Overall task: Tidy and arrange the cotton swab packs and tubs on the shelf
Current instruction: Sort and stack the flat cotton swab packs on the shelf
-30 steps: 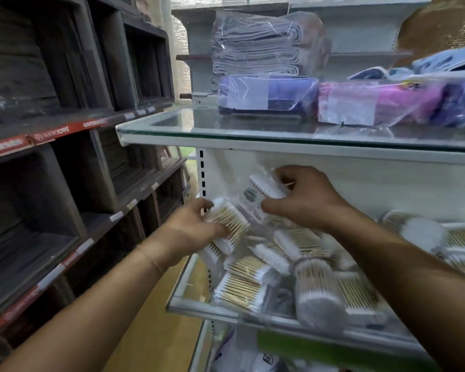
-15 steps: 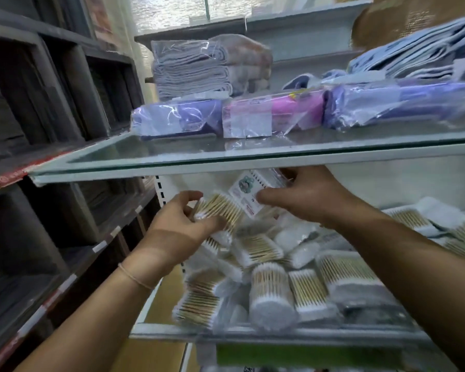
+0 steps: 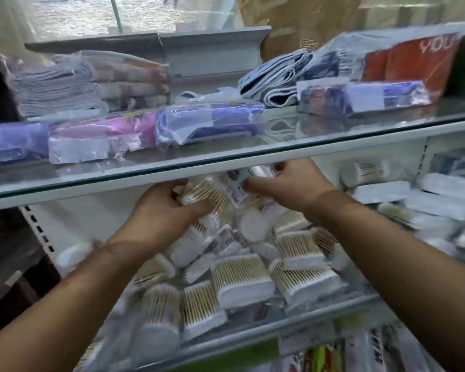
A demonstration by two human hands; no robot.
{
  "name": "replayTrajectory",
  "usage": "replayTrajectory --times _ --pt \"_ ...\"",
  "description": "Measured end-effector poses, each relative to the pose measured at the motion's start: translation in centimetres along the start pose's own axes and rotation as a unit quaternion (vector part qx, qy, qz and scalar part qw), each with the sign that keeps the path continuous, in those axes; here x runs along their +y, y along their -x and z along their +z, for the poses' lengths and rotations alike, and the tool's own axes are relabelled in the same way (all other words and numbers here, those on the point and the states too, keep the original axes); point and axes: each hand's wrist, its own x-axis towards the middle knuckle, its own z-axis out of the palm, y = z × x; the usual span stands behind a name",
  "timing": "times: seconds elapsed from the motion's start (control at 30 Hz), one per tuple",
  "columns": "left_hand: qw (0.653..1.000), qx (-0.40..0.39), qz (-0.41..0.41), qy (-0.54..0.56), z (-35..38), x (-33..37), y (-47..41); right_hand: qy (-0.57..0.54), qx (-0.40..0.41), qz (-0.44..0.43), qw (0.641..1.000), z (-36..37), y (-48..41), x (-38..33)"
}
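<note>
**Cotton swab packs in both my hands, under the glass shelf**

My left hand (image 3: 161,218) grips a clear swab pack (image 3: 207,194), fingers curled round it. My right hand (image 3: 287,189) pinches a labelled pack (image 3: 236,189) that touches the first. I hold both just under the glass shelf (image 3: 226,159), above the heap of swab packs (image 3: 242,280) jumbled on the lower shelf (image 3: 253,336). A round tub (image 3: 360,173) lies on its side further right. Purple packets (image 3: 207,122) sit on the glass.
</note>
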Motion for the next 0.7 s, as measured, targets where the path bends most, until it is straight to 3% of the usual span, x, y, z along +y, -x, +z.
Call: replayTrajectory --times 0.23,0.4,0.7 --pt "0.995 -0.036 0.088 -0.044 6.7 4.9 -3.0 0.135 0.110 0.053 0.983 -6.4 -0.6 3.9" --pt "0.992 -0.050 0.111 -0.044 10.4 7.5 -4.8 0.156 0.157 0.060 0.973 -9.6 -1.4 6.9" --pt "0.990 -0.079 0.096 -0.066 15.1 8.5 -8.0 0.229 0.153 0.069 0.959 -10.3 -2.9 10.1"
